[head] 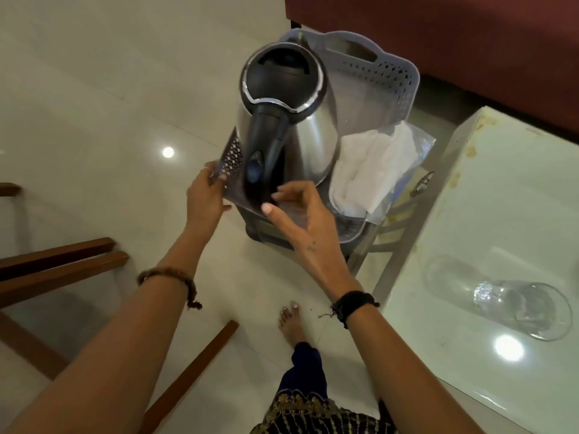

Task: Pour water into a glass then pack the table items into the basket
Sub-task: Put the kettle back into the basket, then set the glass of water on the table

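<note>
Steel kettle [291,120] is seen standing in the grey perforated basket [388,76], body upright, black handle running down toward the viewer. White tissue pack [372,170] is lodged beside it, on the side toward the table. The basket is set on a low stool on the floor, just off the table's corner.

Left hand [205,198] is closed on the near-left rim of the basket. Right hand [300,211] is spread loosely, fingers apart, at the near rim just below the handle's foot; nothing is gripped, as far as can be told.

Glass [529,305] is left on the table [501,189], well apart to the right and nearer the body than the basket. The right hand is judged nearer to it; a reach back and rightward is called for.
</note>
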`<state>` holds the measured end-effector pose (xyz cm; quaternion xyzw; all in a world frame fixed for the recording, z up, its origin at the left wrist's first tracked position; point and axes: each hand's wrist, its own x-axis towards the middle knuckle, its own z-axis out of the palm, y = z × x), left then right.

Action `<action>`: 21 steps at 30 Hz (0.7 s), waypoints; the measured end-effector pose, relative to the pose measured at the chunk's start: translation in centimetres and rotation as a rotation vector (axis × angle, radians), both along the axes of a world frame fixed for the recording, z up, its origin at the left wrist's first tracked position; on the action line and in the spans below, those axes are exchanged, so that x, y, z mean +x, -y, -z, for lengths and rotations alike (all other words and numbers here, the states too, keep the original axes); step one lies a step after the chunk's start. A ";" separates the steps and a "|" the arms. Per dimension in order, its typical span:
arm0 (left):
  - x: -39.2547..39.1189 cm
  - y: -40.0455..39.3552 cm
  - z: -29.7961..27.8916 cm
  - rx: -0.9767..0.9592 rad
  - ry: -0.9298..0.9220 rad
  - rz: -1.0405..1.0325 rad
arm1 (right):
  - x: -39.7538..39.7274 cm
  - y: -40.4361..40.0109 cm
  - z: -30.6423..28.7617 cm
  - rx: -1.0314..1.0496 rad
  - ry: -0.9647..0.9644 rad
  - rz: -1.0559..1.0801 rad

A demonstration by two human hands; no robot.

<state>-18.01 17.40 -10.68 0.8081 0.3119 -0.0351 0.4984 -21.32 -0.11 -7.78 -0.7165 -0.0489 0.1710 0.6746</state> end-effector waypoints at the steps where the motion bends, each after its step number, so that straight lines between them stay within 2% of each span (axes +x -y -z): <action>1: -1.6 1.3 0.0 -0.101 0.016 -0.136 | -0.8 2.0 0.1 -0.007 -0.007 0.008; 3: -5.3 5.2 0.2 -0.148 0.068 -0.364 | -2.6 6.8 0.5 -0.035 -0.031 0.024; 6: -11.3 13.0 0.6 -0.216 0.070 -0.445 | -5.8 14.6 1.1 -0.130 -0.064 0.085; 7: -13.0 16.0 0.7 -0.273 0.028 -0.390 | -6.9 17.5 1.1 -0.171 -0.062 0.112; 9: -15.7 21.7 1.2 -0.307 -0.085 -0.136 | -9.5 23.4 0.9 -0.241 -0.056 0.191; 11: -17.1 26.5 1.8 -0.235 -0.152 0.173 | -11.8 29.0 0.7 -0.336 -0.047 0.300; 13: -17.4 30.8 2.3 -0.185 -0.159 0.364 | -13.8 34.6 0.8 -0.421 -0.068 0.393; 17: -16.4 36.4 3.9 -0.179 -0.175 0.552 | -15.3 41.5 2.7 -0.470 -0.162 0.427; 21: -14.3 39.0 5.7 -0.200 -0.163 0.580 | -14.1 42.7 5.9 -0.398 -0.264 0.219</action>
